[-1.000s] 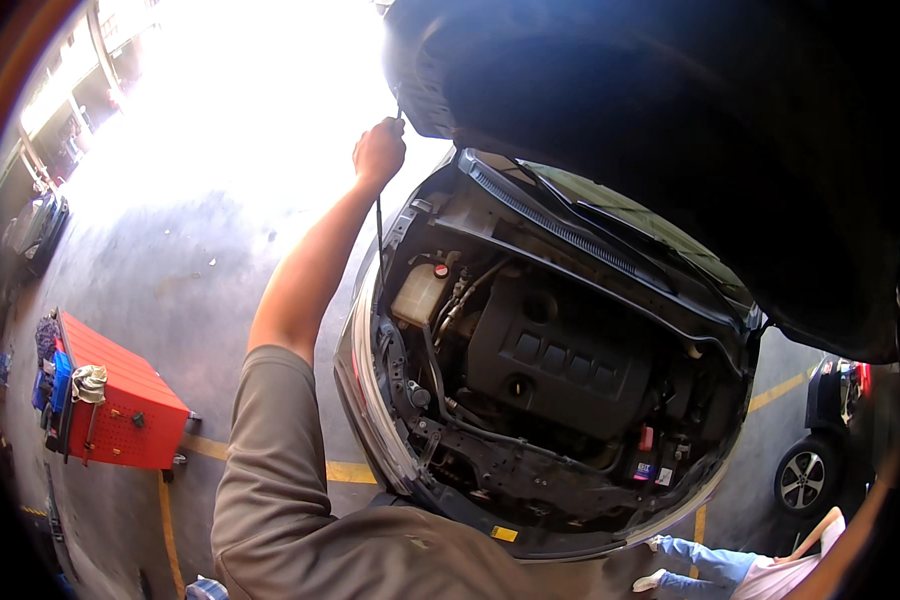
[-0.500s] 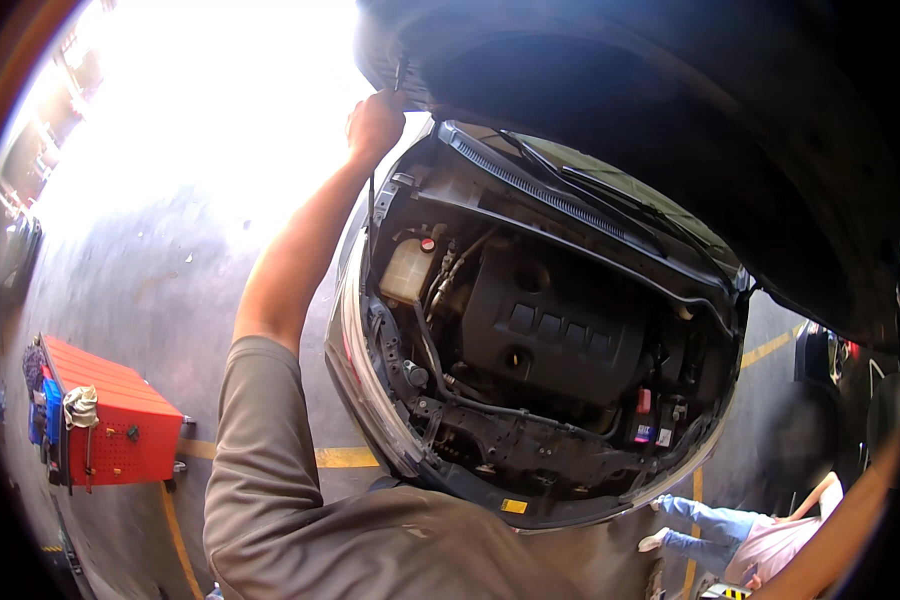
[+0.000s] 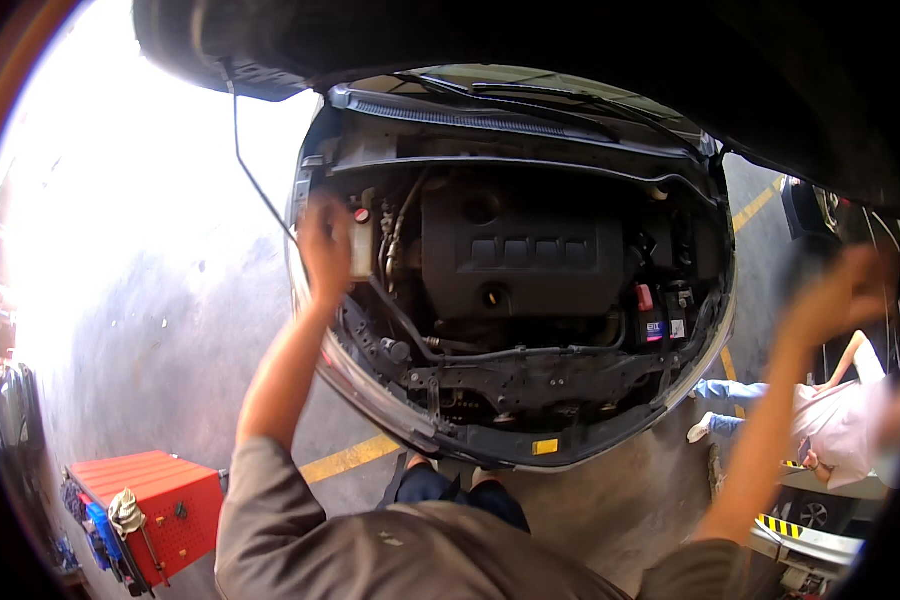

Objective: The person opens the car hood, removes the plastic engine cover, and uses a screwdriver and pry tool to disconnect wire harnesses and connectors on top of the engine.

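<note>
My left hand (image 3: pixel 324 235) is lowered over the left side of the open engine bay, beside the translucent reservoir (image 3: pixel 362 245) with a red cap, its fingers smeared by motion. The thin prop rod (image 3: pixel 255 185) stands left of it, running up to the raised black hood (image 3: pixel 530 30). My right hand (image 3: pixel 850 285) is raised at the right, outside the engine bay, too blurred to show whether it holds anything. Between my arms lie the black engine cover (image 3: pixel 520 250) and a battery (image 3: pixel 665 325). My legs show at the car's front bumper.
A red tool cart (image 3: pixel 160 500) stands at the lower left. A person (image 3: pixel 830 420) in a light top and jeans is at the right, by another car (image 3: pixel 810 210) and yellow-and-black striped equipment (image 3: pixel 778 525). Yellow lines (image 3: pixel 350 458) mark the grey floor.
My left hand has come off the top of the prop rod and moved down. My right hand has risen into view. The view has shifted, with the engine bay higher in the picture.
</note>
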Demonstrator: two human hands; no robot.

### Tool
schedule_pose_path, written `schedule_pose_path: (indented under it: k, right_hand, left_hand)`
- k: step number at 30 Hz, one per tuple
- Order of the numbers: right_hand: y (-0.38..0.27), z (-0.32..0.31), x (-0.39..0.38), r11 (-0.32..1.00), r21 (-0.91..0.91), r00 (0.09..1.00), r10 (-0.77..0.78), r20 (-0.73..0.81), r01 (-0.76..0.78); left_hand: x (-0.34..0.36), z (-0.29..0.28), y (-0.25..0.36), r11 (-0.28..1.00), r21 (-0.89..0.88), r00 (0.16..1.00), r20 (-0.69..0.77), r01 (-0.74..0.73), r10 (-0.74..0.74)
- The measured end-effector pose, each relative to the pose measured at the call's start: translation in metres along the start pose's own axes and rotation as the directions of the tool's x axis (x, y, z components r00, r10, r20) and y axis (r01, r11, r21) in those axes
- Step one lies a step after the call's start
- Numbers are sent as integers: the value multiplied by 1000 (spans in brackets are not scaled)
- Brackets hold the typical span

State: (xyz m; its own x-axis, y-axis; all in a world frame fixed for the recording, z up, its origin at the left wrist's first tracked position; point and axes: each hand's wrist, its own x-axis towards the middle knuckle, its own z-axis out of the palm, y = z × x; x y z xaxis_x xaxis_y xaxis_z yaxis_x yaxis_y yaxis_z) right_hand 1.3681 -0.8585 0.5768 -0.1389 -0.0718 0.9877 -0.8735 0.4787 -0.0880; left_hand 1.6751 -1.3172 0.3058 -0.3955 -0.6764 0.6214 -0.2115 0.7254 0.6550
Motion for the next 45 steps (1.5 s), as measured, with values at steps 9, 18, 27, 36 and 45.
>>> schedule_pose_path:
  k: [9, 18, 27, 36, 45]
  right_hand:
    - [18, 143, -574, -903, -130, -837, 315, 447, -409]
    - [-22, 151, -574, -866, -8, -819, 470, 329, -500]
    - [10, 129, -505, -748, 105, -740, 663, 114, -655]
    - [222, 255, -444, 315, -425, 3, 806, 592, -848]
    - [266, 396, -419, 71, -439, -261, 715, 648, -895]
  left_hand:
    - [-245, 193, -118, -112, 3, -95, 560, 994, -823]
    - [-243, 216, -82, -59, -222, 4, 272, 973, -962]
    - [-183, 161, -58, -70, -315, 118, 539, 947, -834]
    - [-122, 194, -125, 423, 117, 359, 357, 899, -862]
    - [50, 336, -202, 445, 69, 350, 515, 893, -783]
